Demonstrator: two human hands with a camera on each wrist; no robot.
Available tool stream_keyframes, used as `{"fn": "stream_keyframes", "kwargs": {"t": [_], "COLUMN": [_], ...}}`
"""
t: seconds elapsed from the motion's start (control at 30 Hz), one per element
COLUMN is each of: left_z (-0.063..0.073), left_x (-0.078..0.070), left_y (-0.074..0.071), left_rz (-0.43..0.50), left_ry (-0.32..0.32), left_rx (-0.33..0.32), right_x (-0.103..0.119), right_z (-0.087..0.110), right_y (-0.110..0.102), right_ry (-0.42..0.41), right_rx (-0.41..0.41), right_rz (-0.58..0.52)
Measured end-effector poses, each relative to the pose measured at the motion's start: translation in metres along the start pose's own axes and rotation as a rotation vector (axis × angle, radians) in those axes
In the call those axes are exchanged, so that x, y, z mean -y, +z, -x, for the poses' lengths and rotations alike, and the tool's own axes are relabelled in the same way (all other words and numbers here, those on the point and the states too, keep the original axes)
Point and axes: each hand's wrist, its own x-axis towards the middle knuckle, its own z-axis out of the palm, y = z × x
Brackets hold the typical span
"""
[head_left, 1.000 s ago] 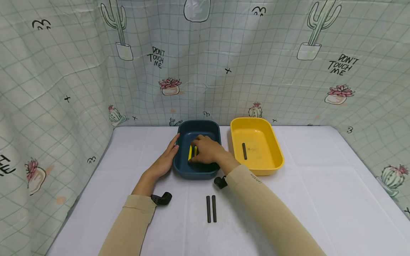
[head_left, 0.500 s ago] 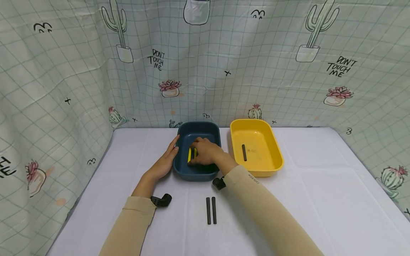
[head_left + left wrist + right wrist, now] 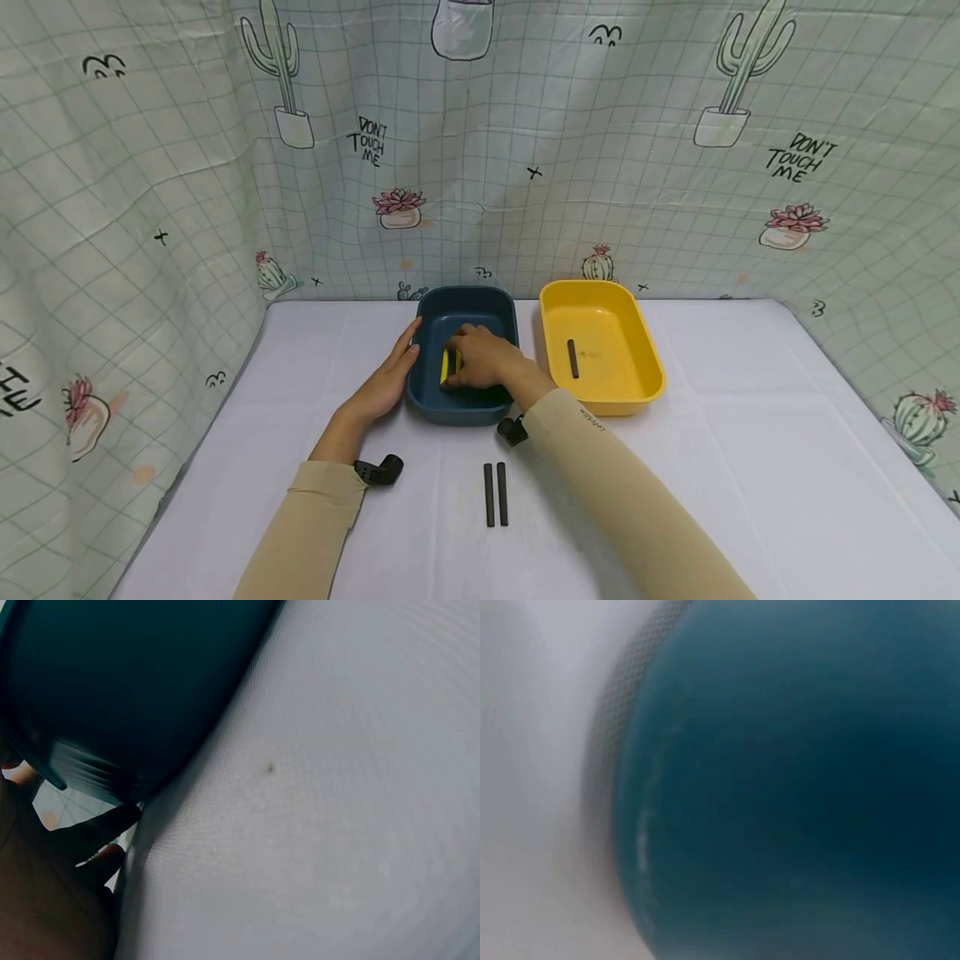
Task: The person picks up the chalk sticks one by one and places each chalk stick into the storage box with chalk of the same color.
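Note:
In the head view my right hand [image 3: 487, 357] reaches down into the blue plastic tray [image 3: 463, 410]. Its thumb and fingertips pinch a short black stick [image 3: 452, 360] at the ends, alongside a yellow stick [image 3: 444, 367]; another bit of yellow shows beside it, and the hand covers the rest. With straight fingers, my left hand [image 3: 382, 379] rests against the tray's left side. The left wrist view shows that hand [image 3: 45, 862] below the tray's wall [image 3: 135, 682]. Only the blurred tray wall [image 3: 727, 795] fills the right wrist view, the hand hidden.
A yellow tray [image 3: 647, 367] stands to the right of the blue one, with a short black stick [image 3: 572, 358] inside. Two longer black sticks [image 3: 489, 495] lie side by side on the white tablecloth [image 3: 420, 533] in front. A patterned curtain [image 3: 525, 233] hangs behind.
The right thumb and fingers have shifted slightly over the sticks, and the black one shows more clearly between the yellow. The left hand, trays and loose sticks stay put; the view shifts slightly.

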Motion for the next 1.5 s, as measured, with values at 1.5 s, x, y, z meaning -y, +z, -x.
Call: {"fn": "stream_keyframes", "kwargs": {"t": [1.5], "left_z": [-0.0016], "left_x": [0.002], "left_y": [-0.0009], "left_rz": [-0.005], "left_ry": [-0.03], "left_rx": [0.005], "right_x": [-0.0025], "right_z": [0.0017], "right_y": [-0.0022], "right_ry": [-0.081], "right_rx": [-0.118], "right_rz": [-0.059]}}
